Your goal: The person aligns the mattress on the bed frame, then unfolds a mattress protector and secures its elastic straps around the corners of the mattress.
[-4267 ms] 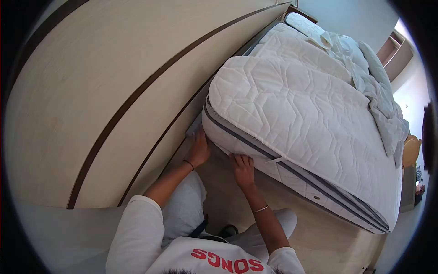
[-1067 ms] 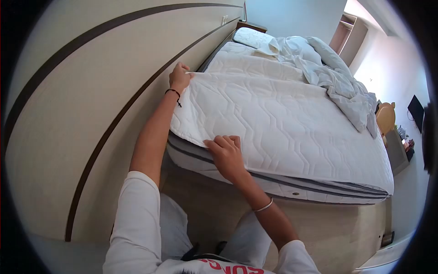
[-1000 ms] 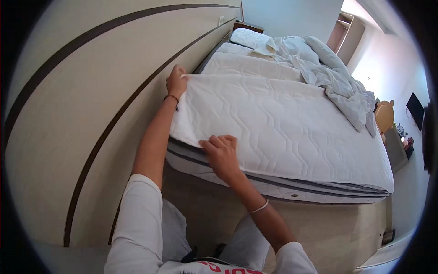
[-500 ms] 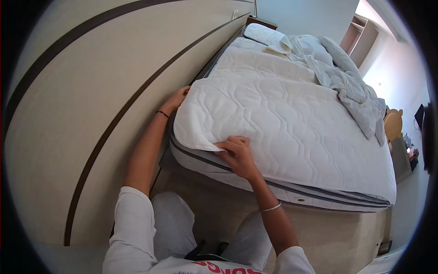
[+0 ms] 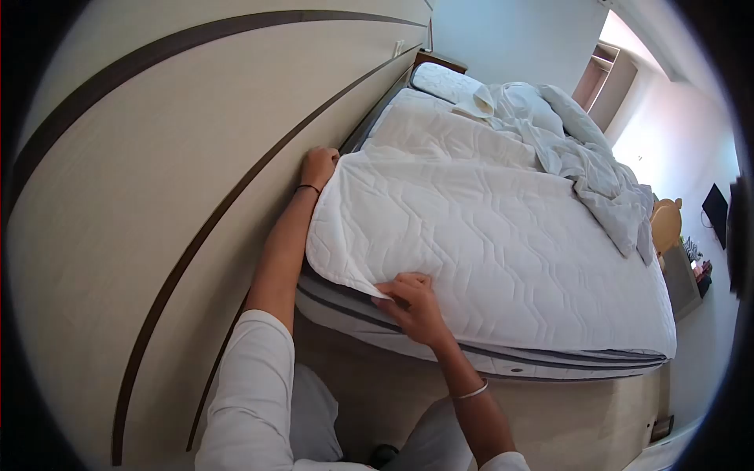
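1. A big mattress (image 5: pixel 361 328) is seen beside a cream wall (image 5: pixel 204 133) with dark stripes.
2. The top of the mattress is mostly covered by a white quilted pad (image 5: pixel 495 251).
3. At the far end, a pillow (image 5: pixel 437 82) and a crumpled blanket (image 5: pixel 585 161) are seen.
4. A pale floor (image 5: pixel 565 408) is shown below, and a round-backed chair (image 5: pixel 666 224) is seen past the right side.
5. The left arm is stretched forward along the wall. The left hand (image 5: pixel 320 167) is curled closed, and the pad's wall-side edge is held in it.
6. The right arm is bent inward. The pad's front edge, near the corner, is pinched between the thumb and fingers of the right hand (image 5: pixel 412 306).
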Motion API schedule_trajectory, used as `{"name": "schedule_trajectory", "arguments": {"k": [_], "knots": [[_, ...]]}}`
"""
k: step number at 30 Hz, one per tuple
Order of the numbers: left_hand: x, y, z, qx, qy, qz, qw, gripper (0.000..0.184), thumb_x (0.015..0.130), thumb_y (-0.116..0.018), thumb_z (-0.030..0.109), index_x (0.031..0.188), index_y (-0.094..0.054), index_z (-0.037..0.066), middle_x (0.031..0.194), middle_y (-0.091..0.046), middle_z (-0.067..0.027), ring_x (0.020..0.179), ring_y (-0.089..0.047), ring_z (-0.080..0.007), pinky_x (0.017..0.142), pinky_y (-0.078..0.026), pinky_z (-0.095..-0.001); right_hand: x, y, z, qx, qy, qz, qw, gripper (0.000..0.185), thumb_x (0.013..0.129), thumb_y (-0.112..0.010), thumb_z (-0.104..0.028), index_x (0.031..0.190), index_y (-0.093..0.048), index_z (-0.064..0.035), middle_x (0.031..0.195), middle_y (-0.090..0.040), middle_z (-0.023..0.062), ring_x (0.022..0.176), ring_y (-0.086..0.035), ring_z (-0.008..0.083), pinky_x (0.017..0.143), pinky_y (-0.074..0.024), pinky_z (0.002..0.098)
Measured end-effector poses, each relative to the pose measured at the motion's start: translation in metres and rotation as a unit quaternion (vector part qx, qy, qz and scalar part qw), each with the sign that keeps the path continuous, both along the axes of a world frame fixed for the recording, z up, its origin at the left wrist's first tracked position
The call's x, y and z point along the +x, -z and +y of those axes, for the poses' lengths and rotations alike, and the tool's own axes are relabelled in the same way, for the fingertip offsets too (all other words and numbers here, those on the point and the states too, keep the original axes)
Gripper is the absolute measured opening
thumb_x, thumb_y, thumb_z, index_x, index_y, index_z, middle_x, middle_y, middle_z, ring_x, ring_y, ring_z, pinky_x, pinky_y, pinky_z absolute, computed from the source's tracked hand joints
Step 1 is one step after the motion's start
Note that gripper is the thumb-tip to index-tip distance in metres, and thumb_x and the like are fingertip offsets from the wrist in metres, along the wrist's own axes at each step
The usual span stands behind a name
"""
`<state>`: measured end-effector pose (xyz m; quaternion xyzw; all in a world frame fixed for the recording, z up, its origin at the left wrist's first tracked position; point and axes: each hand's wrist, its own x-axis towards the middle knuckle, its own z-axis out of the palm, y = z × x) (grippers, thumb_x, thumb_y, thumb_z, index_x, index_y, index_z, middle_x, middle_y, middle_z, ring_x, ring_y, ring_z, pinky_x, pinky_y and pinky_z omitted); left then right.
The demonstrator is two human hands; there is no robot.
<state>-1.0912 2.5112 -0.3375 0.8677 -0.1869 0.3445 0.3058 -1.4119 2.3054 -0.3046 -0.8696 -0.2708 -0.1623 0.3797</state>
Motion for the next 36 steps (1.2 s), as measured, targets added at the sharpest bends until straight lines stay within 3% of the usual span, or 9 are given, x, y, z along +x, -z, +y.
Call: {"name": "schedule_trajectory", "arguments": {"k": [5, 8, 11, 14, 17, 21, 23, 28, 36], "knots": [[0.027, 0.009, -0.009, 0.049, -0.005, 0.018, 0.999, 0.014, 0.074, -0.051, 0.012, 0.068, -0.063, 0.007, 0.074, -0.061, -0.0164, 0.078, -0.057, -0.0351, 0.064, -0.045, -0.0427, 0.007, 0.010, -0.003, 0.025, 0.025, -0.006, 0.999, 0.016, 0.075, -0.072, -0.015, 0.087, -0.065, -0.0058, 0.069, -0.051, 0.0027, 0.076, -0.049, 0.0184, 0.082, -0.0301, 0.0304], [0.024, 0.025, -0.015, -0.022, -0.022, 0.147, 0.989, 0.012, 0.074, -0.054, 0.014, 0.070, -0.063, 0.007, 0.073, -0.062, -0.0145, 0.077, -0.060, -0.0305, 0.065, -0.046, -0.0380, 0.008, 0.009, -0.002, 0.013, 0.026, -0.010, 1.000, 0.023, 0.073, -0.073, -0.019, 0.092, -0.066, -0.0072, 0.071, -0.051, 0.0018, 0.078, -0.048, 0.0185, 0.083, -0.0301, 0.0314], [-0.010, 0.003, -0.003, -0.101, 0.103, 0.214, 0.966, 0.017, 0.077, -0.058, 0.020, 0.088, -0.063, 0.008, 0.076, -0.063, -0.0108, 0.074, -0.060, -0.0227, 0.064, -0.047, -0.0325, 0.004, 0.003, 0.002, -0.069, 0.025, -0.049, 0.996, 0.036, 0.072, -0.074, -0.027, 0.104, -0.065, -0.0148, 0.075, -0.048, 0.0014, 0.080, -0.047, 0.0186, 0.085, -0.0297, 0.0339], [-0.030, 0.002, 0.018, -0.179, 0.237, 0.294, 0.909, 0.049, 0.083, -0.060, 0.033, 0.122, -0.045, 0.008, 0.089, -0.060, -0.0069, 0.075, -0.056, -0.0159, 0.065, -0.047, -0.0289, -0.001, 0.000, 0.010, -0.163, 0.035, -0.103, 0.981, 0.053, 0.069, -0.072, -0.036, 0.119, -0.058, -0.0331, 0.078, -0.041, 0.0018, 0.080, -0.046, 0.0184, 0.088, -0.0291, 0.0387], [-0.128, -0.052, 0.021, -0.357, 0.090, 0.379, 0.849, 0.052, 0.083, -0.060, 0.040, 0.120, -0.046, 0.006, 0.089, -0.061, -0.0113, 0.081, -0.059, -0.0221, 0.069, -0.048, -0.0337, -0.007, 0.003, 0.016, -0.180, 0.070, -0.145, 0.970, 0.055, 0.067, -0.072, -0.037, 0.120, -0.057, -0.0348, 0.080, -0.040, 0.0020, 0.080, -0.047, 0.0184, 0.088, -0.0291, 0.0389], [-0.181, -0.039, 0.024, -0.085, 0.015, 0.308, 0.947, 0.054, 0.085, -0.058, 0.041, 0.121, -0.044, 0.003, 0.102, -0.059, -0.0229, 0.101, -0.057, -0.0313, 0.084, -0.043, -0.0399, -0.015, 0.014, 0.027, -0.180, 0.124, -0.195, 0.956, 0.057, 0.068, -0.071, -0.030, 0.122, -0.054, -0.0358, 0.083, -0.041, 0.0031, 0.085, -0.047, 0.0184, 0.089, -0.0299, 0.0410], [-0.189, -0.015, 0.018, 0.019, -0.016, 0.052, 0.998, 0.047, 0.087, -0.053, 0.045, 0.108, -0.048, 0.003, 0.091, -0.060, -0.0240, 0.088, -0.057, -0.0418, 0.074, -0.045, -0.0470, -0.029, 0.017, 0.027, -0.183, 0.135, -0.184, 0.956, 0.057, 0.070, -0.068, -0.019, 0.123, -0.053, -0.0332, 0.087, -0.044, 0.0035, 0.089, -0.048, 0.0184, 0.091, -0.0307, 0.0411], [-0.198, -0.030, 0.021, 0.041, 0.012, 0.097, 0.994, 0.033, 0.091, -0.049, 0.036, 0.094, -0.048, 0.003, 0.080, -0.060, -0.0212, 0.079, -0.055, -0.0436, 0.064, -0.042, -0.0505, -0.072, 0.023, -0.032, -0.223, 0.106, -0.200, 0.948, 0.052, 0.073, -0.056, -0.004, 0.120, -0.056, -0.0249, 0.100, -0.052, 0.0044, 0.096, -0.051, 0.0209, 0.089, -0.0370, 0.0394], [-0.203, -0.025, 0.016, 0.053, 0.018, 0.095, 0.994, 0.027, 0.094, -0.043, 0.030, 0.099, -0.049, 0.003, 0.088, -0.059, -0.0229, 0.085, -0.056, -0.0438, 0.068, -0.043, -0.0480, -0.166, 0.001, -0.254, -0.295, 0.466, -0.170, 0.817, 0.049, 0.071, -0.051, 0.007, 0.116, -0.058, -0.0127, 0.105, -0.055, 0.0099, 0.099, -0.052, 0.0281, 0.084, -0.0417, 0.0390]]}}
